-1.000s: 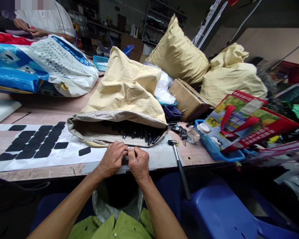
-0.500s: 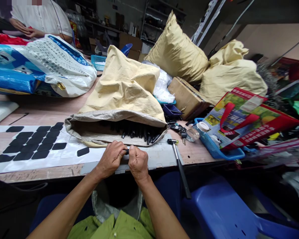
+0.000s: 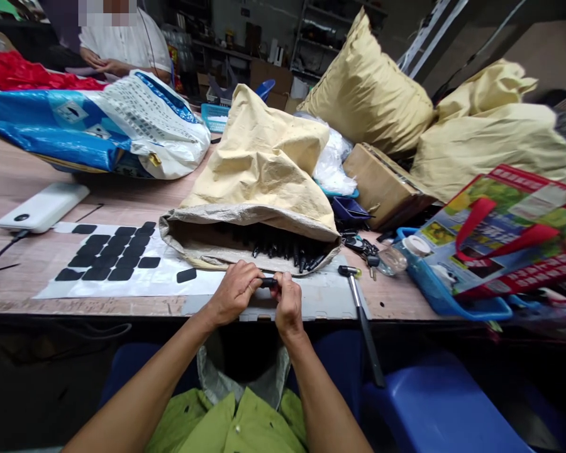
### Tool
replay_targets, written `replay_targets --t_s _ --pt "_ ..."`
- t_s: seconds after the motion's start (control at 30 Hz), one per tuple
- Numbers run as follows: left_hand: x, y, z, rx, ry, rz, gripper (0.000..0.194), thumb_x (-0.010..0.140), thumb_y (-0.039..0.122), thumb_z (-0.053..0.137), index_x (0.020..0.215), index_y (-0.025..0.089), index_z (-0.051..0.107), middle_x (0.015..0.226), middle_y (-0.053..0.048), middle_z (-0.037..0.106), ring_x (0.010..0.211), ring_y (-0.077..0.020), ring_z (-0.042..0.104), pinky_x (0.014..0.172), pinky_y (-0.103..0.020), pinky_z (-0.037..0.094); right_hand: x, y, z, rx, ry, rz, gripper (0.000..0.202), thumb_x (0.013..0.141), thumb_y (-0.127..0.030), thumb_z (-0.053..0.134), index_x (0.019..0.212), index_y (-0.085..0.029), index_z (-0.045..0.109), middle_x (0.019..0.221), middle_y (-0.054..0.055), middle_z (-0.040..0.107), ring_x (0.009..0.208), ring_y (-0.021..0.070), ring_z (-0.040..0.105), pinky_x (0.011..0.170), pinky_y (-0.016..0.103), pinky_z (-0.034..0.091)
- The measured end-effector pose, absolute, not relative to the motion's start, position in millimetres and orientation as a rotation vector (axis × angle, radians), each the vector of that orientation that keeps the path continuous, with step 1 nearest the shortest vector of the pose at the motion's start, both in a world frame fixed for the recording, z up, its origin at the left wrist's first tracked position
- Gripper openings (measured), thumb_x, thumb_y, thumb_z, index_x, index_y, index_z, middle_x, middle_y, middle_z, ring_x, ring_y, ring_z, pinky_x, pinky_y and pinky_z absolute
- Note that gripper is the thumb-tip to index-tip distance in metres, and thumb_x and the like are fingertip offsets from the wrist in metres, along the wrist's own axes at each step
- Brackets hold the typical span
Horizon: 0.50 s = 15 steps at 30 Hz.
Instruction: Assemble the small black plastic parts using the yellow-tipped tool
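Between my hands is a short black rod-shaped piece (image 3: 268,283), mostly covered by fingers, its exact kind unclear. My left hand (image 3: 237,290) is closed around its left end, and my right hand (image 3: 288,304) pinches the right end. Both are just above the table's front edge, before the mouth of a cream cloth sack (image 3: 268,170). Inside that mouth lie many slim black pen-like pieces (image 3: 287,251). A hammer (image 3: 361,314) with a black handle lies to the right of my right hand, its handle hanging over the edge.
Black rounded patches (image 3: 106,255) lie on a white sheet at left, near a white power bank (image 3: 42,207). A blue-and-white plastic bag (image 3: 94,132) stands behind. At right are keys (image 3: 371,261), a clear jar (image 3: 392,260) and a blue basket (image 3: 476,307). Another person (image 3: 122,50) sits across.
The view has swung left, so things appear shifted right. My hands have drawn slightly apart, and more of the black piece shows between them.
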<state>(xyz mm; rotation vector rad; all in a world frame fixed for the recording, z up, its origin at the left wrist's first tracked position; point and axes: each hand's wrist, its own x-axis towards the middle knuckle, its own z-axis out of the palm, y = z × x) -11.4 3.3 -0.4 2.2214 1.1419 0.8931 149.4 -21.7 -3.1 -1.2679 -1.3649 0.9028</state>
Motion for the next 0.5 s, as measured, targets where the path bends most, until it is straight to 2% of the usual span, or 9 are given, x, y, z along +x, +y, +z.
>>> replay_targets --t_s 0.2,0.33,0.5 --pt "-11.0 2.5 -0.8 2.254 1.122 0.919 0.035 0.107 0.037 0.033 0.096 0.02 0.061 0.09 -0.005 0.062 0.09 -0.0229 0.048 0.083 -0.041 0.034 150.7 -20.7 -7.2 -1.28 -1.333 0.917 0.053 0.104 -0.052 0.032 0.07 -0.02 0.055 0.06 -0.001 0.054 0.059 0.0136 0.05 0.059 0.028 0.034" --pt "-10.5 1.9 -0.8 2.283 1.122 0.945 0.036 0.108 0.038 0.032 0.096 0.019 0.06 0.09 -0.005 0.061 0.09 -0.0232 0.048 0.083 -0.041 0.034 151.6 -20.5 -3.3 -1.289 -1.396 0.889 0.047 0.102 -0.049 0.039 0.067 -0.02 0.051 0.061 -0.002 0.051 0.059 0.0128 0.047 0.058 0.027 0.033" --pt "-10.1 1.6 -1.8 2.326 1.157 0.944 0.034 0.107 0.037 0.033 0.096 0.019 0.06 0.089 -0.005 0.061 0.09 -0.0236 0.048 0.081 -0.041 0.034 150.7 -20.0 -0.1 -1.302 -1.414 0.878 0.042 0.101 -0.041 0.036 0.065 -0.022 0.046 0.06 -0.003 0.049 0.059 0.0129 0.045 0.058 0.027 0.032"
